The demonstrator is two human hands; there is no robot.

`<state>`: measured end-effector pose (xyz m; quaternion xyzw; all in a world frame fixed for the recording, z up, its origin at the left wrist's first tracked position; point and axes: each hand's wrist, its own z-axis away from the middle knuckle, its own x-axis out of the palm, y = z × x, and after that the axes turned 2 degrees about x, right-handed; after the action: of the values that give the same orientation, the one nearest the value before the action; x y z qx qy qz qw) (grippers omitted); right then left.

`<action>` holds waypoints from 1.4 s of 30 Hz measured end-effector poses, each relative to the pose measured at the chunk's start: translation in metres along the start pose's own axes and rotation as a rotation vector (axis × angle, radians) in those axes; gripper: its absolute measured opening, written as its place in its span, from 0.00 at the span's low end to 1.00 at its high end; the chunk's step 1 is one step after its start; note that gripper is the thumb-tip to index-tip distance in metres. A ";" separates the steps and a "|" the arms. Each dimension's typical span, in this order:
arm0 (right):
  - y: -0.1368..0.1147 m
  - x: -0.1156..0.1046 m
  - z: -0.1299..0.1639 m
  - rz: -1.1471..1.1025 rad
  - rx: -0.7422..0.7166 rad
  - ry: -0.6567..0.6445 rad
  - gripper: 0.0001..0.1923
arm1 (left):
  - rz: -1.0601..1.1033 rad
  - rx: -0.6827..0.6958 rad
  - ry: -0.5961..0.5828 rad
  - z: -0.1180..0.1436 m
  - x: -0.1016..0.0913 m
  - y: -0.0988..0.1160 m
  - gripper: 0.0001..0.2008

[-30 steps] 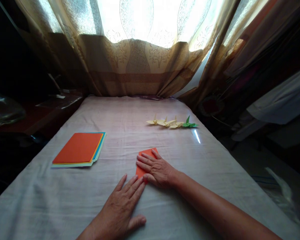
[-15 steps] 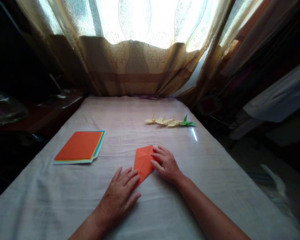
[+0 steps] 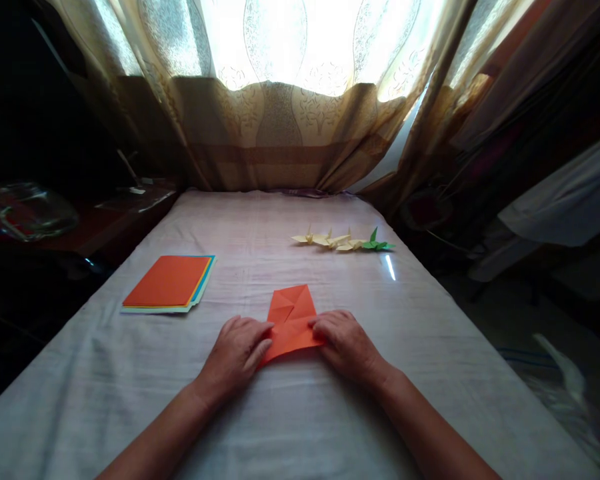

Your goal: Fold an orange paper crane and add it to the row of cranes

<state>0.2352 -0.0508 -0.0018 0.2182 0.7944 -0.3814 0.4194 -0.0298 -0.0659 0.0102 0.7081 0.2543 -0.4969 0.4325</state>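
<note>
Both hands rest on a partly folded orange paper (image 3: 293, 323) lying on the cloth-covered table (image 3: 430, 347), near the middle of its near half and a little toward the right edge. The left hand (image 3: 237, 353) pinches the paper's lower left edge between thumb and fingertips, and the right hand (image 3: 347, 343) does the same at the lower right edge; both are curled and gripping the sheet rather than lying flat on it. The near part of the paper lifts slightly off the cloth between them, while the far part lies flat, its creases showing as a pointed flap across the upper left.

The sheet looks very light and thin, stiff enough to keep a crease but easy to crumple or tear if pulled hard. I would judge the best hold to be just where the fingertips are now, at the edges beside a crease, with light pressure so the folds stay sharp. The cloth beneath seems soft and a little wrinkled, so the paper may slide or dent when pressed.

Toward the left edge lies a neat stack of coloured sheets (image 3: 169, 283), orange on top with yellow, blue and pale green peeking out. Toward the far right, a row of small folded paper cranes (image 3: 330, 241) stands, cream ones with a green crane (image 3: 377, 245) at the right end. Patterned curtains (image 3: 280, 127) hang past the far edge, lit from behind.
</note>
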 end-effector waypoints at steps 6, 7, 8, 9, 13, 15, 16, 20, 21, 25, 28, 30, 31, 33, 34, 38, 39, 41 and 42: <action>-0.019 0.008 0.014 0.266 -0.054 0.057 0.10 | -0.345 -0.111 -0.197 -0.044 -0.017 0.032 0.17; -0.020 0.012 0.016 0.303 -0.059 0.086 0.08 | -0.365 -0.119 -0.204 -0.048 -0.017 0.036 0.16; -0.020 0.015 0.018 0.332 -0.065 0.106 0.07 | -0.377 -0.125 -0.204 -0.050 -0.017 0.038 0.15; -0.020 0.018 0.019 0.353 -0.070 0.118 0.06 | -0.384 -0.129 -0.199 -0.052 -0.015 0.040 0.14; -0.018 0.021 0.021 0.385 -0.082 0.107 0.08 | -0.415 -0.148 -0.165 -0.052 -0.008 0.041 0.11; -0.017 0.020 0.022 0.376 -0.085 0.104 0.08 | -0.423 -0.150 -0.142 -0.051 -0.005 0.037 0.16; -0.017 0.020 0.022 0.366 -0.086 0.105 0.08 | -0.424 -0.151 -0.132 -0.050 -0.004 0.035 0.18; -0.016 0.020 0.023 0.336 -0.096 0.108 0.08 | -0.440 0.119 -0.082 -0.046 -0.005 0.019 0.24; -0.016 0.020 0.023 0.334 -0.100 0.109 0.08 | -0.441 0.265 -0.076 -0.046 -0.006 0.015 0.22; -0.016 0.020 0.023 0.322 -0.105 0.111 0.09 | -0.427 0.576 -0.069 -0.050 -0.010 0.006 0.09; -0.015 0.020 0.025 0.330 -0.116 0.102 0.09 | -0.436 0.621 -0.080 -0.058 -0.014 0.005 0.04; -0.014 0.021 0.026 0.341 -0.114 0.103 0.09 | -0.436 0.647 -0.104 -0.063 -0.016 0.004 0.04; -0.013 0.021 0.026 0.339 -0.109 0.104 0.09 | -0.434 0.653 -0.114 -0.064 -0.018 0.003 0.05; -0.012 0.021 0.027 0.325 -0.098 0.100 0.10 | -0.444 0.644 -0.124 -0.063 -0.022 -0.003 0.06; -0.012 0.020 0.028 0.317 -0.095 0.095 0.10 | -0.458 0.631 -0.121 -0.061 -0.025 -0.006 0.06; -0.012 0.018 0.030 0.308 -0.076 0.073 0.10 | -0.519 0.519 -0.080 -0.045 -0.037 -0.023 0.07; -0.012 0.018 0.030 0.300 -0.070 0.071 0.10 | -0.523 0.484 -0.077 -0.040 -0.039 -0.027 0.08; -0.013 0.016 0.031 0.278 -0.065 0.075 0.10 | -0.513 0.435 -0.086 -0.031 -0.041 -0.035 0.09; -0.013 0.016 0.032 0.271 -0.063 0.079 0.10 | -0.502 0.420 -0.095 -0.026 -0.041 -0.038 0.10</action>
<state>0.2335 -0.0832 -0.0208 0.3248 0.7852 -0.2874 0.4421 -0.0624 -0.0215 0.0378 0.6731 0.2922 -0.6620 0.1525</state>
